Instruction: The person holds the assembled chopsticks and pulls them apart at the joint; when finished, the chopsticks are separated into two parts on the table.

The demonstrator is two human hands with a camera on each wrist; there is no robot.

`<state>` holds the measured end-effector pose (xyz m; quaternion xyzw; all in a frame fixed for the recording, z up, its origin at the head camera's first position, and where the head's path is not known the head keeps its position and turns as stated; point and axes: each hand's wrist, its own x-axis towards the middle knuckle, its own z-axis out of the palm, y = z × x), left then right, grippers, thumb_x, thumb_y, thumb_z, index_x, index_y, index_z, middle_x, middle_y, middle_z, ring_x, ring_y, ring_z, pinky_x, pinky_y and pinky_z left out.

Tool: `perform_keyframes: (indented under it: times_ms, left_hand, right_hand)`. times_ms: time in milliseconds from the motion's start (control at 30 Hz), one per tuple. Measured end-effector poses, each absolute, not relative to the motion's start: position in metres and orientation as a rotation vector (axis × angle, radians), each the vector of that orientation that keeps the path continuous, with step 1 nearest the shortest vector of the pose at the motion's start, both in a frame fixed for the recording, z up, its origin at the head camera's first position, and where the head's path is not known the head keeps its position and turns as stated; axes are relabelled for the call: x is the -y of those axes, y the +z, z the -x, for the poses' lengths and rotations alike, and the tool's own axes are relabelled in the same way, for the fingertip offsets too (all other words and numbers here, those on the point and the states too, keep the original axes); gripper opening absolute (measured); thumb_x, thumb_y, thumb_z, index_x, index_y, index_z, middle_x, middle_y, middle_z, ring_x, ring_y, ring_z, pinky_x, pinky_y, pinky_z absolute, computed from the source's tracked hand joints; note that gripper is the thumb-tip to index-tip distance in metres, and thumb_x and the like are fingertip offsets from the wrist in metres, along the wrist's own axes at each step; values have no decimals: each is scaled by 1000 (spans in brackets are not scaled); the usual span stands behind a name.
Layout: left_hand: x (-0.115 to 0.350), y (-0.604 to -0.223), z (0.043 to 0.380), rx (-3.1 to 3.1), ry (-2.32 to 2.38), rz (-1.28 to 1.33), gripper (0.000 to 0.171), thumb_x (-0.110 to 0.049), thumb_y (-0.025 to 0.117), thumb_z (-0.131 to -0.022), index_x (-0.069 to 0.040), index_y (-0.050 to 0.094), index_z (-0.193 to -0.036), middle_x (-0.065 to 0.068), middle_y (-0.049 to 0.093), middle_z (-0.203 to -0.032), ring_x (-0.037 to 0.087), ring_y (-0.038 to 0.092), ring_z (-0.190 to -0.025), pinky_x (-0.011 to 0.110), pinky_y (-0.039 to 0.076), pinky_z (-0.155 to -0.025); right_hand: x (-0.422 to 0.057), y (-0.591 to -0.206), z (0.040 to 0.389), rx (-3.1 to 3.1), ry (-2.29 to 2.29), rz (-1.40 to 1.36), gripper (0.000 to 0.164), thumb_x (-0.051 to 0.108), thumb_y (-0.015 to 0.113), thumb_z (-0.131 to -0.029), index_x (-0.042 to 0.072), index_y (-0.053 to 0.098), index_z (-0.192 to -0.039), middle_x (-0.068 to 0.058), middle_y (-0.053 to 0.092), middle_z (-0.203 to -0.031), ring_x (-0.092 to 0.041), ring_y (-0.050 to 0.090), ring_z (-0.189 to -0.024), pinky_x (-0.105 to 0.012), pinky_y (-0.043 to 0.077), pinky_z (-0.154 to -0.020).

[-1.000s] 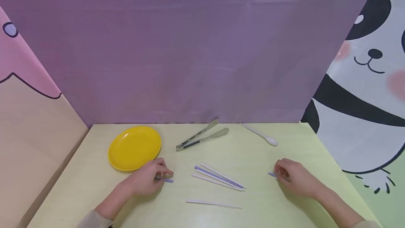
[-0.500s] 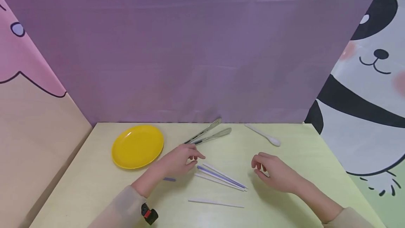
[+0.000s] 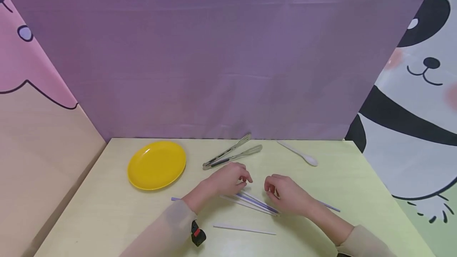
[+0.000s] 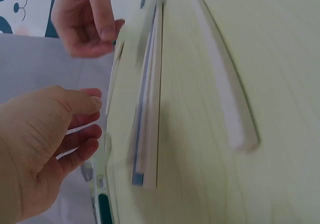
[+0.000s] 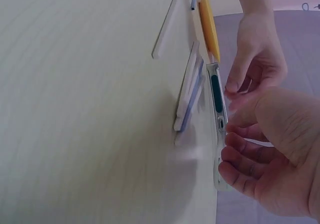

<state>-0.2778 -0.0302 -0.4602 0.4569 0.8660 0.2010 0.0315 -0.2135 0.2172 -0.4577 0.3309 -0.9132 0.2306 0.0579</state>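
Several chopsticks, white and pale pink with a blue one (image 3: 257, 202) among them, lie bunched at a slant on the table. Over the bunch's far-left end hovers my left hand (image 3: 228, 178), fingers loosely curled and holding nothing. My right hand (image 3: 287, 195) is just above its near-right end, also loosely curled with nothing in it. In the left wrist view the bunch (image 4: 152, 94) lies below both hands. A single pale chopstick (image 3: 244, 229) lies nearer the front. One blue chopstick (image 3: 175, 199) pokes out behind my left wrist, another (image 3: 329, 206) behind my right forearm, each partly hidden.
A yellow plate (image 3: 157, 165) stands at the back left. Metal tongs (image 3: 219, 163) lie spread just beyond my left hand, and a pale spoon (image 3: 298, 153) is at the back right. A purple cloth (image 3: 228, 70) hangs behind the table's far edge.
Both hands have let go of the blue chopsticks they held at the left and right. They have moved inward over the middle bunch; the view has shifted slightly.
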Motion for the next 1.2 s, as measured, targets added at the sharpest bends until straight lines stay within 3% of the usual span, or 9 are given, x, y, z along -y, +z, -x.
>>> perform_keyframes:
  times_ms: [467,967,1200]
  left_hand:
    - [19,-477,275,-2613,552,-1314,12,-12,73,-99,-15,83,-104,-4,69,-91,1,51,-78,12,42,-72]
    - [20,-481,275,-2602,588,-1313,7,-10,80,-94,-13,86,-97,-4,70,-85,0,58,-78,11,47,-76]
    - [17,-484,274,-2628,593,-1226,5,-13,79,-96,-14,83,-94,-8,67,-86,-1,55,-78,11,47,-74]
  right_hand:
    - [-203,-474,215,2902,751,-980,20,3,71,-94,17,62,-82,12,58,-73,4,46,-65,-18,46,-62]
    - [-196,-478,215,2874,636,-951,20,2,75,-89,15,62,-80,10,51,-70,1,42,-65,-19,41,-59]
    - [-196,-479,214,2861,531,-960,20,-1,72,-90,12,59,-83,6,51,-76,-3,44,-70,-22,46,-64]
